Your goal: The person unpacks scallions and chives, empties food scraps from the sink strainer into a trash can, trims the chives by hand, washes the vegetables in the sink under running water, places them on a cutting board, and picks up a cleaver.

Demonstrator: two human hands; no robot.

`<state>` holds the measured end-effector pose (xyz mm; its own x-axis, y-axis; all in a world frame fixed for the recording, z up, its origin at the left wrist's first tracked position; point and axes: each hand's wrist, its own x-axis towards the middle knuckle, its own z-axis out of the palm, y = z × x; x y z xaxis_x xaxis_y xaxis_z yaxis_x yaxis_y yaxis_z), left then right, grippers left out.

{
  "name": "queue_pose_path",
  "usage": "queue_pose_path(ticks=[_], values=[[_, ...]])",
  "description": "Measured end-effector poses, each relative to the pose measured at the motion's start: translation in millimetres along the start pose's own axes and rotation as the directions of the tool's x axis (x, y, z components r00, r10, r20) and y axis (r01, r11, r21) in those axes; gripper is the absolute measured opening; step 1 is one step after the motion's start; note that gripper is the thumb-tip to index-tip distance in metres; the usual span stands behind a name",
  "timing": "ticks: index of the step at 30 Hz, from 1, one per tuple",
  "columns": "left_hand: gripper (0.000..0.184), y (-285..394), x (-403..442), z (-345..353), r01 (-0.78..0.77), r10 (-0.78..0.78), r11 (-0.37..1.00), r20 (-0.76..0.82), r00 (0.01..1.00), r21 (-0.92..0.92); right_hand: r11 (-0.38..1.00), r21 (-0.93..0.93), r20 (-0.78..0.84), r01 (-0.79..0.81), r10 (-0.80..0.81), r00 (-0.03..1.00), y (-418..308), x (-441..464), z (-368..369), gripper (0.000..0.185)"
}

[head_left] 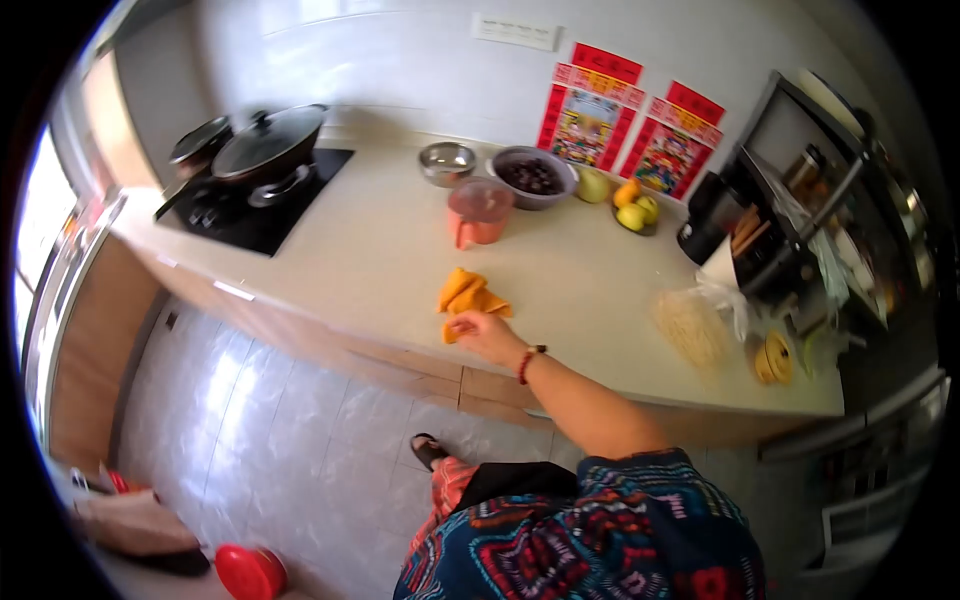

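My right hand reaches over the front part of the counter, its fingers closed on the near edge of a crumpled orange cloth. The rest of the cloth lies bunched on the worktop. A red bead bracelet circles the wrist. Behind the cloth stands a pink plastic jug with its handle towards me. My left hand is out of the picture.
Farther back are a steel bowl, a basin of dark round fruit and a plate of yellow fruit. A lidded pan sits on the black stove at left. Noodles and a dark rack are at right.
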<state>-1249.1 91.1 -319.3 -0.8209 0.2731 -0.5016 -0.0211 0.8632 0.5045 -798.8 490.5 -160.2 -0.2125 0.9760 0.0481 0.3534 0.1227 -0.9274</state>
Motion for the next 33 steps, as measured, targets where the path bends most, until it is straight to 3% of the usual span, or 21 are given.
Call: queue_pose_path(ticks=[1, 3, 4, 6, 7, 8, 10, 14, 16, 17, 19, 27, 33], values=[[0.021, 17, 10, 3, -0.029, 0.029, 0.999, 0.020, 0.999, 0.017, 1.000, 0.007, -0.032, -0.018, 0.018, 0.999, 3, 6, 3, 0.026], [0.022, 48, 27, 9, -0.072, 0.070, 0.997, 0.048, 0.996, 0.042, 0.952, -0.307, 0.082, 0.021, 0.004, 0.997, 7, 24, 11, 0.032], [0.023, 63, 35, 12, -0.087, 0.084, 0.995, 0.056, 0.995, 0.048, 0.956, -0.294, 0.071, 0.016, 0.005, 0.997, 8, 33, 12, 0.032], [0.023, 92, 52, 15, -0.116, 0.111, 0.991, 0.073, 0.991, 0.069, 0.922, -0.353, 0.074, -0.160, 0.198, 0.977, 6, 50, 8, 0.035], [0.024, 107, 60, 15, -0.125, 0.119, 0.989, 0.082, 0.990, 0.079, 0.911, -0.367, 0.047, -0.187, 0.218, 0.975, 2, 58, 7, 0.036], [0.024, 123, 68, 16, -0.136, 0.128, 0.986, 0.089, 0.988, 0.092, 0.914, -0.349, 0.030, -0.206, 0.231, 0.973, 3, 67, 8, 0.036], [0.025, 153, 83, 19, -0.158, 0.147, 0.980, 0.097, 0.984, 0.118, 0.855, -0.508, -0.053, -0.100, 0.085, 0.995, 7, 86, 11, 0.034], [0.027, 199, 113, 31, -0.155, 0.142, 0.978, 0.100, 0.985, 0.141, 0.821, -0.554, -0.001, -0.135, 0.162, 0.987, -4, 141, 10, 0.035], [0.028, 212, 126, 34, -0.140, 0.126, 0.978, 0.098, 0.987, 0.155, 0.682, -0.707, 0.155, -0.186, 0.407, 0.900, -20, 161, 14, 0.033], [0.029, 219, 132, 35, -0.138, 0.123, 0.977, 0.098, 0.988, 0.161, 0.675, -0.712, 0.154, -0.193, 0.418, 0.895, -28, 166, 19, 0.033], [0.030, 232, 146, 39, -0.130, 0.114, 0.976, 0.103, 0.988, 0.172, 0.661, -0.751, 0.280, -0.002, 0.321, 0.905, -47, 178, 30, 0.034], [0.034, 244, 217, 11, -0.103, 0.092, 0.976, 0.065, 0.994, 0.191, 0.765, -0.611, 0.484, 0.206, 0.155, 0.861, -117, 240, 117, 0.035], [0.037, 162, 281, -58, -0.002, 0.024, 0.981, -0.110, 0.994, 0.196, 0.770, -0.498, 0.669, 0.399, 0.049, 0.742, -168, 279, 242, 0.037]])
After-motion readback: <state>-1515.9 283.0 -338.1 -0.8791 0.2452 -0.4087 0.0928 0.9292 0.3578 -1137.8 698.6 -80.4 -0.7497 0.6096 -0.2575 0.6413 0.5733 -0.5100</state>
